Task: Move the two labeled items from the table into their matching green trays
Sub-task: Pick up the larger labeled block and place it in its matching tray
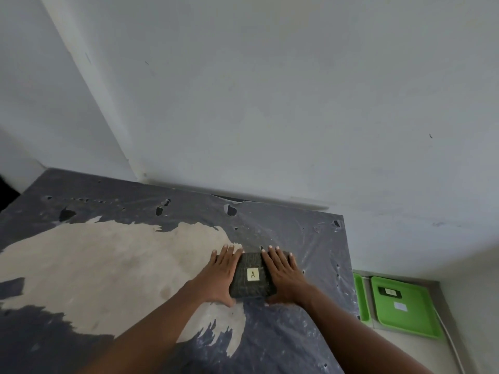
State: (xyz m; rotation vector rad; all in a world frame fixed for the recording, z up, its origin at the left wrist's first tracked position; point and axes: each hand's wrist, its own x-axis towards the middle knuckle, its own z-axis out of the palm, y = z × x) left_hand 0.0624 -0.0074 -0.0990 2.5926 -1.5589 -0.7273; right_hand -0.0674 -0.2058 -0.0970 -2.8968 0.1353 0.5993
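Note:
A dark folded cloth item (pixel 249 286) with a pale square label reading "A" lies on the worn table (pixel 108 265), toward its right side. My left hand (pixel 220 276) presses flat against the item's left edge and my right hand (pixel 283 278) against its right edge, fingers stretched forward, the item clasped between both palms. On the floor to the right lies a green tray (pixel 410 317) holding a small dark labeled item (pixel 389 292) and a pale label. A second green tray (pixel 360 298) shows only as a sliver beside the table's edge.
The table's dark covering is peeled and holed, with bare beige patches. A white wall (pixel 270 103) rises right behind the table, and a wall corner stands at the back left. The table's right edge drops to the floor where the trays lie.

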